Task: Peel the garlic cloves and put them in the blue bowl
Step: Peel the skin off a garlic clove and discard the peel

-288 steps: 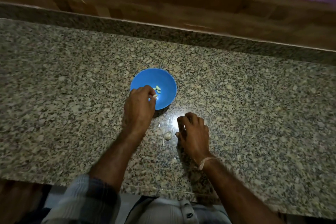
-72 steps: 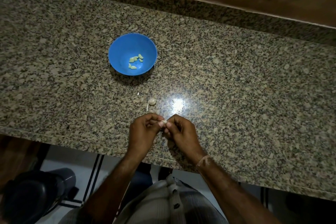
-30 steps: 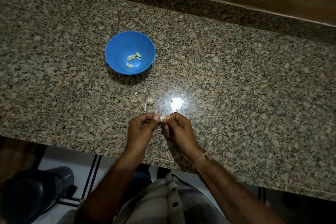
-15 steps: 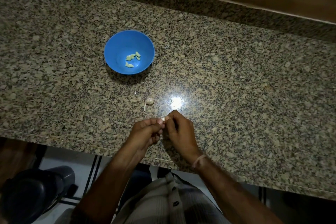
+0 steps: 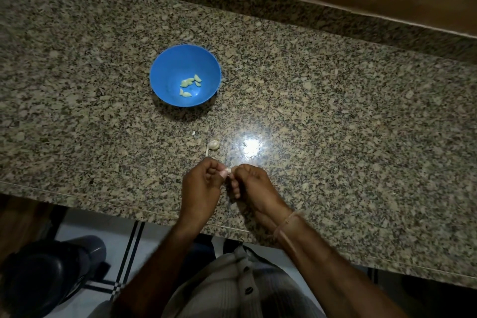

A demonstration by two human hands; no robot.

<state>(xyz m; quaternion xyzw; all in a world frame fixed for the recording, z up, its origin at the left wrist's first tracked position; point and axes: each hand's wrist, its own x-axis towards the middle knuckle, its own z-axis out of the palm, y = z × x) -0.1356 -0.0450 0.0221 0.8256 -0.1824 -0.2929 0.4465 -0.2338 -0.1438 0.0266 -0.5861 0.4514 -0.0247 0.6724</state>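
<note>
A blue bowl (image 5: 165, 80) stands on the granite counter (image 5: 335, 116) with several peeled garlic cloves (image 5: 190, 85) in its bottom. Nearer to me, a remnant of the garlic bulb with its stem (image 5: 213, 145) lies on the counter. Just above the counter's front edge, my left hand (image 5: 200, 186) and my right hand (image 5: 254, 186) meet fingertip to fingertip, and both pinch one small pale garlic clove (image 5: 227, 170) between them. Most of that clove is hidden by my fingers.
A small white scrap of skin (image 5: 193, 133) lies between the bowl and the bulb remnant. A bright light glare (image 5: 251, 146) marks the counter. A raised granite ledge and wooden wall run along the back. Below the counter's left front stands a dark bin (image 5: 44, 273).
Over the last second my hands have stayed together at the counter's front edge and kept working the same clove. My left hand has turned slightly. Bowl and bulb remnant have not moved.
</note>
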